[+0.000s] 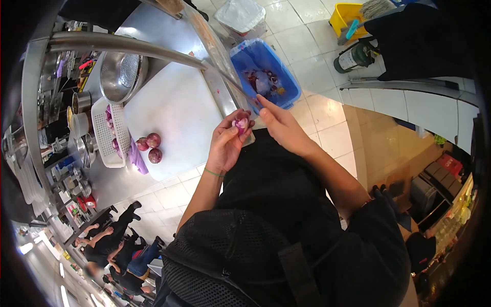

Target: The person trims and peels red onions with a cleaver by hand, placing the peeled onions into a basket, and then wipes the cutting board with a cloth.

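My left hand (227,141) holds a partly peeled red onion (240,123) near the corner of the white cutting board (174,110). Just to its right, my right hand (280,124) is closed on a knife (232,81), whose blade points up and to the left. Beyond my hands, a blue bin (288,69) on the floor contains onion skins (263,82). Three whole red onions (153,140) lie together at the board's left side. A white perforated basket (106,146) beside them holds more purple pieces.
Metal bowls (118,77) sit on the steel counter behind the basket. A steel rail (128,46) crosses above the board. A yellow bucket (343,19) and a green cylinder (353,57) stand at upper right. Several people (120,250) are at lower left.
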The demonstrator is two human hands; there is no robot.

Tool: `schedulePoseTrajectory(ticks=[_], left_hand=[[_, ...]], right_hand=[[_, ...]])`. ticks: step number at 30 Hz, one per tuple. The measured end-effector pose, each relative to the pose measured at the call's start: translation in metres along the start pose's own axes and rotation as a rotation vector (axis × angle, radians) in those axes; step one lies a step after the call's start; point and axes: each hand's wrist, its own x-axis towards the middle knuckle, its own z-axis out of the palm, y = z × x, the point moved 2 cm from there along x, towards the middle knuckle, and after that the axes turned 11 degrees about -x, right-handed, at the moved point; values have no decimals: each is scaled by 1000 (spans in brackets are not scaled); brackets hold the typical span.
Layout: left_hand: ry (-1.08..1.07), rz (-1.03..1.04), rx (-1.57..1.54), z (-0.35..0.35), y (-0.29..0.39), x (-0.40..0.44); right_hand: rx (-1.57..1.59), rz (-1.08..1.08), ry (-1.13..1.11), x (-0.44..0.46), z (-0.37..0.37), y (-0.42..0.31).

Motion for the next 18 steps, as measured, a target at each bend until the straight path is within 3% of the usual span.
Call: schedulePoseTrajectory(ticks=[1,2,4,8,13,16,18], left_hand=[[3,1,-6,-1,-2,-1],[15,15,-10,-3,-3,-1],[28,28,-13,-8,-5,0],[90,-21,-16,-13,-9,0],[119,28,164,-14,-11,1],[111,-33,89,-25,-16,5],[219,-52,25,-22,-20,0]], right_hand=[[-158,-133,90,-3,4,-2],[-161,-130,84,-10,4,-3],[-562,-40,-105,-25,2,-34],[-807,-16,-243,-29,7,-52],[-856,-49,-201,-31,8,-49],[-811,-40,-178,-37,4,-42],[-702,-23,-169,-33,2,-49]])
